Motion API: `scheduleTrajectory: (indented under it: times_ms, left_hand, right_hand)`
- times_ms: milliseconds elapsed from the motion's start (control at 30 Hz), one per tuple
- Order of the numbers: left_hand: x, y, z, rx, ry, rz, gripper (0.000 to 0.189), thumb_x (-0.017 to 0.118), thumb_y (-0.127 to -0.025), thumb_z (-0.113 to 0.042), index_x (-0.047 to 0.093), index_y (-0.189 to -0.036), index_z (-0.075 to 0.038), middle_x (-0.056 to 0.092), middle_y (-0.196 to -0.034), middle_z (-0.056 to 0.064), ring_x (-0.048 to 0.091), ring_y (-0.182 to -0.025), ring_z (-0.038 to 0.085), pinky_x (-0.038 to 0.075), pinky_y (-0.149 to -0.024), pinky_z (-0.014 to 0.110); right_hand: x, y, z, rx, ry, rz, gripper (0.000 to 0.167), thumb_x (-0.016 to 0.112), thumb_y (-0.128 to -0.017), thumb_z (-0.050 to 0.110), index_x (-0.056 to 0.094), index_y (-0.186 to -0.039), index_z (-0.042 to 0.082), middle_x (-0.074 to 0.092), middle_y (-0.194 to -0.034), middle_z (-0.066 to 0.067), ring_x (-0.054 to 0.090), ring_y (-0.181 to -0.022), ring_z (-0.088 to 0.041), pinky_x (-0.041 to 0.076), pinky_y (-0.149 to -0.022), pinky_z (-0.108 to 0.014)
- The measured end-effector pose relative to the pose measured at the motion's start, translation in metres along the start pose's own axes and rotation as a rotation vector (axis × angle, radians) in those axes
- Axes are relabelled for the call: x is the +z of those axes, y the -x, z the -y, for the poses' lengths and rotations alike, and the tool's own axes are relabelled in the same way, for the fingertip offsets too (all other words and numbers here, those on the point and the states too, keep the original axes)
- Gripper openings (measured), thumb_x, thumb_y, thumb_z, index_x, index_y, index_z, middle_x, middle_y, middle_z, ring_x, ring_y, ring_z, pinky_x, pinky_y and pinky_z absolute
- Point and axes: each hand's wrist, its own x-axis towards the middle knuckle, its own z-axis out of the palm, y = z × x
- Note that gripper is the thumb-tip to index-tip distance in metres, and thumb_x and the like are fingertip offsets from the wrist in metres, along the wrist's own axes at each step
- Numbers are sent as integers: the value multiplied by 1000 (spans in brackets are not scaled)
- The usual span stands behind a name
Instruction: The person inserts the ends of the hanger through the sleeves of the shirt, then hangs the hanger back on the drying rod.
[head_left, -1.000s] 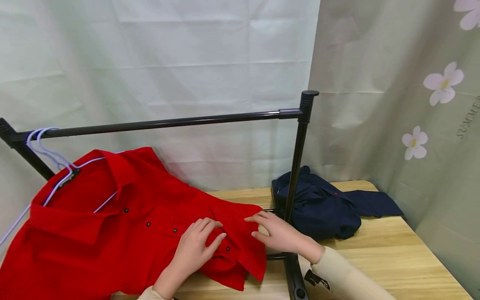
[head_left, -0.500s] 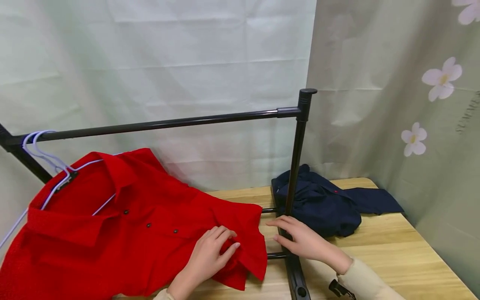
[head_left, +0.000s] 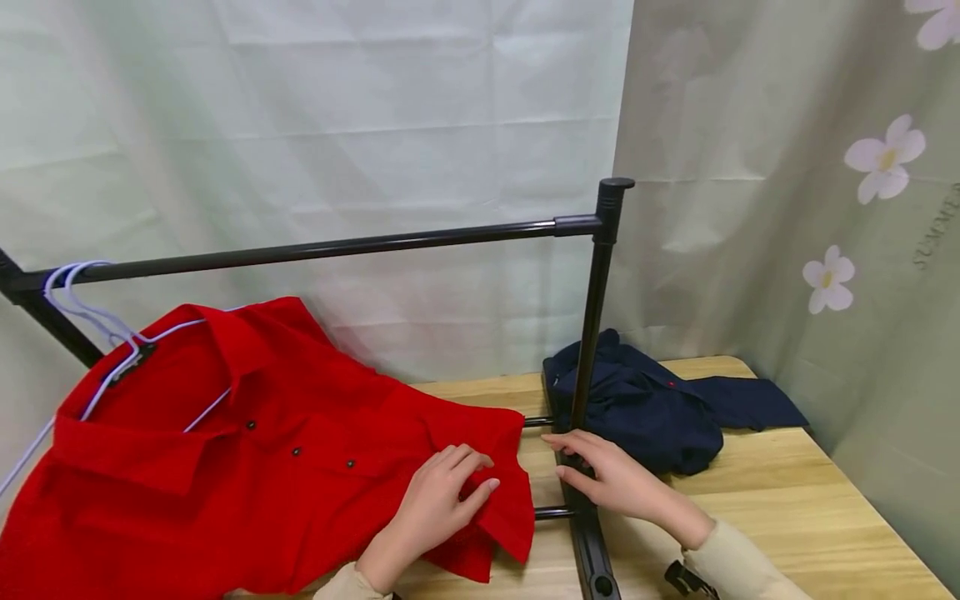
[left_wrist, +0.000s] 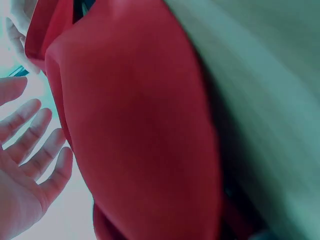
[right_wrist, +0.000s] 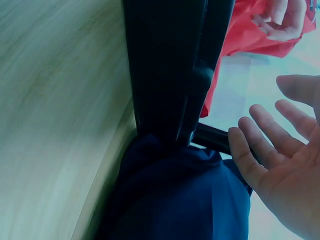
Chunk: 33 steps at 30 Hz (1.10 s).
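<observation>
A red buttoned shirt (head_left: 262, 500) hangs on pale lilac hangers (head_left: 105, 310) at the left end of a black rack, its sleeve stretched to the right. Over that sleeve is my left hand (head_left: 442, 500), fingers loosely bent; in the left wrist view the hand (left_wrist: 30, 160) is spread beside the red cloth. My right hand (head_left: 615, 475) is in front of the rack's right upright (head_left: 592, 333). In the right wrist view its relaxed fingers (right_wrist: 245, 150) hold nothing, near a lower bar and a navy garment (right_wrist: 175, 195).
The black top rail (head_left: 337, 248) spans from left to right. Behind the right upright lies the navy garment (head_left: 637, 408) in a crumpled heap on the wooden table (head_left: 787, 500). A pale curtain (head_left: 375, 125) hangs behind, with a flowered one (head_left: 750, 208) at the right.
My right hand has moved right, away from the red sleeve's end to the rack upright. The left hand has shifted rightward along the sleeve. The shirt is nearly unchanged.
</observation>
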Motion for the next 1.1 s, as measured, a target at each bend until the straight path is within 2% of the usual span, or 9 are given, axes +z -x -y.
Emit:
scheduleTrajectory:
  times_ms: [233,467,733,900,1100]
  left_hand:
    - [11,-22,-13,53,25,24,20,72,-93,-34,69,-109,-20,65,-103,-8,60,-91,9,52,-85,31]
    - [23,-45,-27,130,38,50,21,69,-95,-36,68,-109,-20,66,-104,-5,56,-86,8,51,-80,26]
    - [37,-67,-41,184,75,90,25,64,-99,-38,70,-112,-18,65,-104,-7,58,-90,8,50,-81,22]
    - [41,-77,-48,235,68,71,26,62,-100,-39,70,-113,-17,65,-103,-5,59,-90,8,48,-78,17]
    - [46,-81,-53,266,77,37,26,62,-100,-37,70,-113,-16,65,-102,-5,58,-89,9,47,-76,16]
  right_hand:
    - [-8,13,-8,42,18,-40,41,61,-102,32,56,-142,23,64,-127,-2,60,-107,-17,54,-83,-36]
    - [-21,29,-20,60,47,-111,38,63,-101,25,60,-137,14,64,-131,-1,62,-104,-13,55,-78,-35]
    - [-34,42,-29,92,68,-185,38,66,-99,20,61,-136,12,64,-131,0,65,-101,-12,55,-76,-32]
    - [-41,46,-30,73,94,-230,37,68,-98,16,63,-134,11,66,-127,-3,66,-99,-13,55,-74,-32]
    - [-50,49,-27,109,104,-230,36,67,-98,16,63,-134,13,66,-128,-1,65,-102,-15,55,-76,-32]
